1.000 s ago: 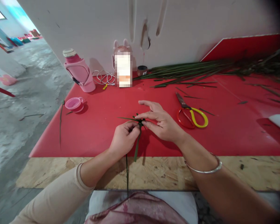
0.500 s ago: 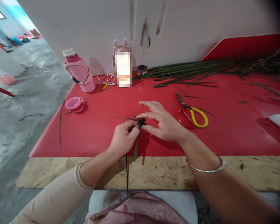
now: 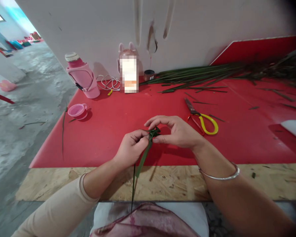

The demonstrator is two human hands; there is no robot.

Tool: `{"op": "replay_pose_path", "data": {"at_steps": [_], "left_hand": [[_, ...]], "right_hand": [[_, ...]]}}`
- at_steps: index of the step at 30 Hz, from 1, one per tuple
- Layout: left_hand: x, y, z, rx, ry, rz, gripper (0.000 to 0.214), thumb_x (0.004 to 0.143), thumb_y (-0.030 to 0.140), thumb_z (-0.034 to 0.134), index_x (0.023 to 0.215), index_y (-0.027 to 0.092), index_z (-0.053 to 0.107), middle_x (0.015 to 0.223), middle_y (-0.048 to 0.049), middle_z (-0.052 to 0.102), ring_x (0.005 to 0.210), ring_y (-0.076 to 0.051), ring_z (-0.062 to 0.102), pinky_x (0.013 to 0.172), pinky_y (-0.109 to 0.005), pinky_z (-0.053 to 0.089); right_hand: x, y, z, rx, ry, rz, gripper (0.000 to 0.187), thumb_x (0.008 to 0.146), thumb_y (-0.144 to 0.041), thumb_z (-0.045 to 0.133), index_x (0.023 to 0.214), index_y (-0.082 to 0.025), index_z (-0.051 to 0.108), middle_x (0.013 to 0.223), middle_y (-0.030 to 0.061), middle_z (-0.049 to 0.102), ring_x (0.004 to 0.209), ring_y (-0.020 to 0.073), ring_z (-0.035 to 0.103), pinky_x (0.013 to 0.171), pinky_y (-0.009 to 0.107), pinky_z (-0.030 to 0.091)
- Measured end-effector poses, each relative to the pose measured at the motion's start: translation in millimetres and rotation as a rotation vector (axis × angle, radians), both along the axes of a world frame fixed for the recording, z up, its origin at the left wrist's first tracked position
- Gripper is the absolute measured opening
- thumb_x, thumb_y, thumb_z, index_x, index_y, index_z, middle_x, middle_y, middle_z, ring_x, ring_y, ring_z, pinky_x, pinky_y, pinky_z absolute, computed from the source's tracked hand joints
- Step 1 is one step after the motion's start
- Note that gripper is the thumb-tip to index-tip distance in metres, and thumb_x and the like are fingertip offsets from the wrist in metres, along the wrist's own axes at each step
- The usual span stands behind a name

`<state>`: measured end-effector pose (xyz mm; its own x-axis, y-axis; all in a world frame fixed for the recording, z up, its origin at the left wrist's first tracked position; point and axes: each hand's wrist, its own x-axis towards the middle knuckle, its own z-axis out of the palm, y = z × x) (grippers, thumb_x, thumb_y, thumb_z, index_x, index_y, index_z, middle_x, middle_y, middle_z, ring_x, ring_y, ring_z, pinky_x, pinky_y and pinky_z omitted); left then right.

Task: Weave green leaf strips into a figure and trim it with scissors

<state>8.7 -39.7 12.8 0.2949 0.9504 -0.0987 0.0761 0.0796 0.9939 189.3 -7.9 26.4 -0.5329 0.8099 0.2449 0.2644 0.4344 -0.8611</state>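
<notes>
A: Quick, what's nearest us?
B: Thin strip [image 3: 133, 189], running from under the L hand [image 3: 130, 146] past the board [image 3: 172, 186] to the lap [image 3: 153, 220]. Just R of it, a broad strip [image 3: 142, 159], approx. same dir.
A: And the L hand?
B: Pinching the leaf knot [image 3: 153, 133] btwn thumb & forefinger.
A: R hand [image 3: 181, 131]?
B: Curled round the knot's far side, thumb by its near R edge. Touching or just cupped? Can't tell.
A: So where's the knot, exactly?
B: Btwn the two hands, above the red sheet [image 3: 108, 108], right at the L fingertips. L's the nearer, I'd say. Long axis = the broad strip: knot at the far end, tail slanting back to the body, a bit L.
A: Beyond?
B: Scissors [image 3: 196, 114] off R, blades pointing away; pink cup [image 3: 79, 115] well L. Then pink bottle [image 3: 85, 80] far L, leaf pile [image 3: 194, 73] far R, by the wall [image 3: 93, 26].
</notes>
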Motion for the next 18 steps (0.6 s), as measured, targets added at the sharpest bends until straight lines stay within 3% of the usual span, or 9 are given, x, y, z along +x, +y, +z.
{"op": "replay_pose_path", "data": {"at_steps": [4, 8, 13, 18], "left_hand": [[-0.3, -1.5, 0.0, -0.08, -0.157, 0.036, 0.019, 0.076, 0.031, 0.054, 0.066, 0.015, 0.056, 0.053, 0.0041, 0.043, 0.047, -0.005, 0.031, 0.045, -0.019, 0.027], [0.2, -0.7, 1.2, -0.131, -0.227, 0.069, 0.021, 0.075, 0.034, 0.056, 0.066, 0.016, 0.054, 0.052, 0.0045, 0.042, 0.045, -0.005, 0.031, 0.044, -0.019, 0.026], [0.3, 1.8, 3.4, -0.123, -0.177, 0.089, 0.022, 0.074, 0.035, 0.057, 0.064, 0.015, 0.054, 0.051, 0.005, 0.041, 0.044, -0.005, 0.029, 0.044, -0.02, 0.025], [-0.9, 2.2, 0.2, -0.066, -0.096, 0.098, 0.019, 0.075, 0.031, 0.053, 0.064, 0.015, 0.054, 0.051, 0.0053, 0.04, 0.045, -0.005, 0.03, 0.044, -0.02, 0.025]], "right_hand": [[-5.7, -0.7, -7.9, -0.228, 0.206, 0.007, 0.031, 0.064, -0.029, 0.075, 0.091, -0.02, 0.063, 0.086, 0.0024, 0.066, 0.083, 0.0165, 0.061, 0.079, 0.031, 0.049], [-13.1, -1.9, -11.8, -0.34, 0.298, -0.005, 0.031, 0.07, -0.031, 0.07, 0.099, -0.021, 0.062, 0.091, 0.0025, 0.065, 0.084, 0.0142, 0.061, 0.077, 0.029, 0.05], [-16.3, -3.0, -7.6, -0.343, 0.213, -0.017, 0.028, 0.075, -0.033, 0.065, 0.1, -0.02, 0.063, 0.091, 0.0027, 0.066, 0.083, 0.0143, 0.061, 0.078, 0.03, 0.049], [-15.2, -1.6, -3.6, -0.216, 0.107, -0.052, 0.022, 0.076, -0.031, 0.064, 0.095, -0.021, 0.066, 0.088, 0.0023, 0.067, 0.083, 0.0157, 0.061, 0.08, 0.03, 0.048]]}}
